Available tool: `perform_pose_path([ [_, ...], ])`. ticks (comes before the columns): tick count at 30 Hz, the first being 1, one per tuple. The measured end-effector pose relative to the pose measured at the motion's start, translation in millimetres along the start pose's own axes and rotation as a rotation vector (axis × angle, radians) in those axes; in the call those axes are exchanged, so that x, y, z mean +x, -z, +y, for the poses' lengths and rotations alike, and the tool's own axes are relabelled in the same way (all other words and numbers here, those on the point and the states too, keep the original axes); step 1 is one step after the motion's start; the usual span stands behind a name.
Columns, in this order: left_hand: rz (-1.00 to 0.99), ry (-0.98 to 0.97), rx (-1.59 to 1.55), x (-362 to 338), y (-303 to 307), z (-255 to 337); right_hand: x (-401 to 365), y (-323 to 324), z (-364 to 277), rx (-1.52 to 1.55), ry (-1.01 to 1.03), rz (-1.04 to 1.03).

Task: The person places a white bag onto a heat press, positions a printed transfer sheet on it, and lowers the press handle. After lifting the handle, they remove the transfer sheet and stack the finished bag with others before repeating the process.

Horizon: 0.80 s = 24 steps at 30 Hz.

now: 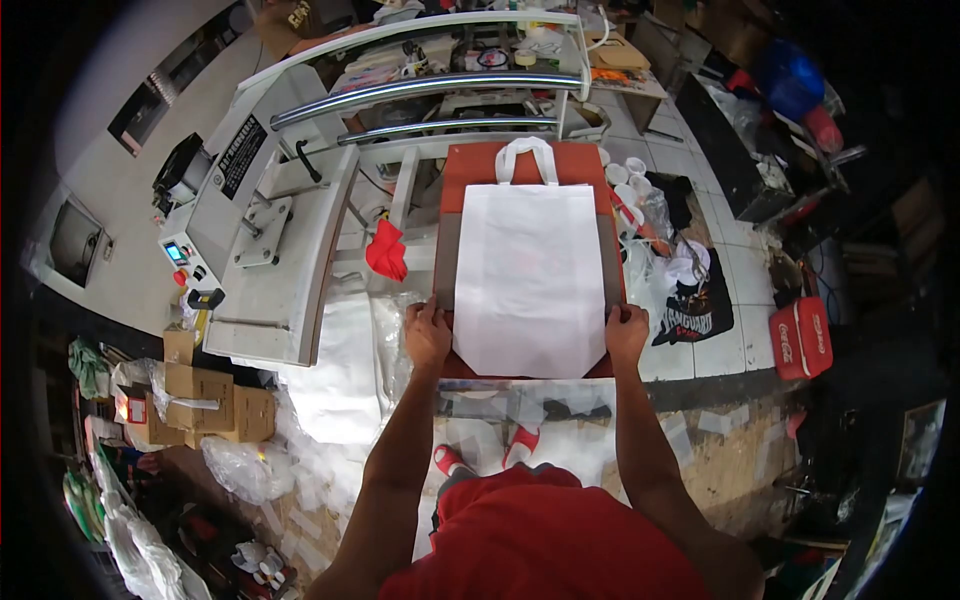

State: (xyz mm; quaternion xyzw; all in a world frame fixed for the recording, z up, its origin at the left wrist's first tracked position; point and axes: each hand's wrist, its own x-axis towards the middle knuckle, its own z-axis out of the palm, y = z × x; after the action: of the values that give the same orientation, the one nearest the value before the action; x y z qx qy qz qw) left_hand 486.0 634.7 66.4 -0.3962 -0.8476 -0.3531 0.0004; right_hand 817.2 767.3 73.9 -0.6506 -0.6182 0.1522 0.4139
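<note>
A white tote bag (530, 270) lies flat on the red press bed (480, 165), its handles pointing away from me. Under the bag, a grey-brown pad (445, 265) shows along both sides. At the bed's left edge, beside the bag's lower part, my left hand (428, 335) has its fingers curled together. My right hand (627, 333) is closed in a pinch at the opposite edge, level with the left one. What lies between the fingertips of either hand is too small to make out.
The heat press (270, 260), with its control panel (180, 255), stands to the left. A red cloth (386, 250) hangs beside the bed. White bags (345, 370) are stacked below left, near cardboard boxes (205, 400). A red cooler (800, 338) sits at right.
</note>
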Motion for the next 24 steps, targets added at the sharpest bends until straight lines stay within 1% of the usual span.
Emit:
perform_pose_path([
  [4,-0.037,0.022,-0.011,0.2,2.8,-0.8,-1.2,1.8,-2.7,0.025,0.003,-0.005],
  [10,-0.002,-0.023,-0.048,-3.0,8.1,1.4,0.6,-1.8,-0.1,0.028,0.008,0.016],
  [13,0.005,-0.036,-0.052,-5.7,13.5,6.4,-2.5,1.4,2.6,0.020,0.060,0.036],
  [15,0.209,-0.197,0.070,-9.2,28.1,22.9,-10.2,6.5,-4.2,0.111,0.068,0.048],
  [16,0.206,-0.197,0.069,-11.3,25.4,23.0,-13.6,8.1,-7.6,0.109,0.066,0.048],
  [18,-0.105,0.104,-0.290,-20.4,20.9,20.9,-23.7,12.1,-13.2,-0.075,0.209,-0.053],
  [19,-0.108,0.105,-0.290,-25.0,18.0,21.3,-25.2,9.9,-11.4,-0.077,0.207,-0.054],
  [21,-0.060,-0.060,-0.073,-29.6,11.6,24.2,-23.1,4.0,-9.5,-0.010,0.156,-0.083],
  [24,-0.016,-0.036,-0.100,-31.7,5.5,24.0,-23.2,1.5,-11.6,-0.025,0.109,-0.084],
])
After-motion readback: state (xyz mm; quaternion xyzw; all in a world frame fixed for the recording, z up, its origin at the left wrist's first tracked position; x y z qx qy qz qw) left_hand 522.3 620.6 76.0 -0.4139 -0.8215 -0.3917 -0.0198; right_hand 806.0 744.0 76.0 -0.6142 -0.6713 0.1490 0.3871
